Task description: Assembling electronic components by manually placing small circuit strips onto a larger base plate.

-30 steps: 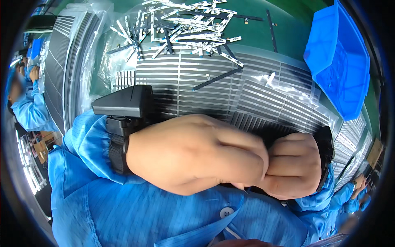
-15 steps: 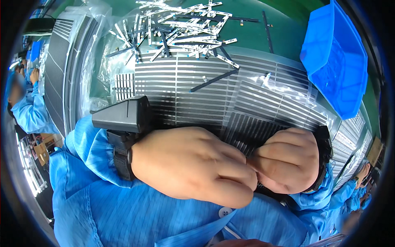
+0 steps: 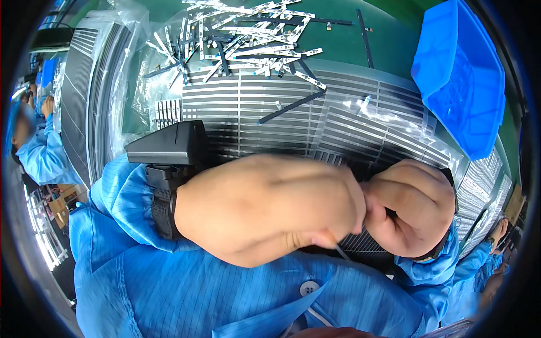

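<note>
My left hand point(image 3: 270, 208), blurred by motion, is closed, with its thumb and fingertips pressed together near the middle of my body. A thin strip point(image 3: 341, 252) sticks out below its thumb; most of it is hidden. Close against it on the right, my right hand point(image 3: 414, 208) is curled, fingers bent in toward the left fingertips. Whatever the right fingers pinch is hidden. Beneath and beyond both hands lie sheets of dark strips point(image 3: 270, 132) in rows. On them rests one loose dark strip point(image 3: 293, 107), slanted.
A heap of white and black strips point(image 3: 253, 39) lies at the far side on the green table point(image 3: 389, 39). A blue bin point(image 3: 451, 79) stands tilted at far right. Stacked sheets in plastic point(image 3: 84, 96) are at the left. A co-worker point(image 3: 39, 141) sits far left.
My left hand has turned and risen slightly, its thumb now showing with a thin strip below it. My right hand has shifted a little right and rolled, showing its curled fingers.
</note>
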`<state>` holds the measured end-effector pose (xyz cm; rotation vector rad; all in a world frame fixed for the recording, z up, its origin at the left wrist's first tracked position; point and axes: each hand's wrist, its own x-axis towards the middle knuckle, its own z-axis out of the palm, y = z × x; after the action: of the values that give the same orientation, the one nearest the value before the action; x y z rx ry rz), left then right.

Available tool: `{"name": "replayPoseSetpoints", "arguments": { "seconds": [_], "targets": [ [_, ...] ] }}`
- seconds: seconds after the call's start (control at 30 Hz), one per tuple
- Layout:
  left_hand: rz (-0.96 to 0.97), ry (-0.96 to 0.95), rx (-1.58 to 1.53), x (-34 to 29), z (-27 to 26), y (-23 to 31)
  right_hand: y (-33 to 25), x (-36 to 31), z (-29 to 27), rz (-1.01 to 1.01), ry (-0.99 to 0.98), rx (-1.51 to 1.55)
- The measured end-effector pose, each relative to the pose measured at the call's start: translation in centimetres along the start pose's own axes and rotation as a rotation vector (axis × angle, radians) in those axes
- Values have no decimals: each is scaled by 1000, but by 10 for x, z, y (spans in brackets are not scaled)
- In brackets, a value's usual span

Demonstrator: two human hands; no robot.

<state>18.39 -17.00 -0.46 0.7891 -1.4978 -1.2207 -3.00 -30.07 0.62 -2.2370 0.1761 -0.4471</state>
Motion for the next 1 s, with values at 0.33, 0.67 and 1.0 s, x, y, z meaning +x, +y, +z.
{"name": "replayPoseSetpoints", "arguments": {
  "seconds": [0.33,0.67,1.0],
  "targets": [
    [-135,239,199,-3,-4,4,-6,-6,3,-2,227,-60],
    [-182,283,280,0,-4,7,-11,-6,-3,-42,145,-173],
    [-231,280,416,2,-3,11,-10,-4,3,-37,144,-268]
  ]
}}
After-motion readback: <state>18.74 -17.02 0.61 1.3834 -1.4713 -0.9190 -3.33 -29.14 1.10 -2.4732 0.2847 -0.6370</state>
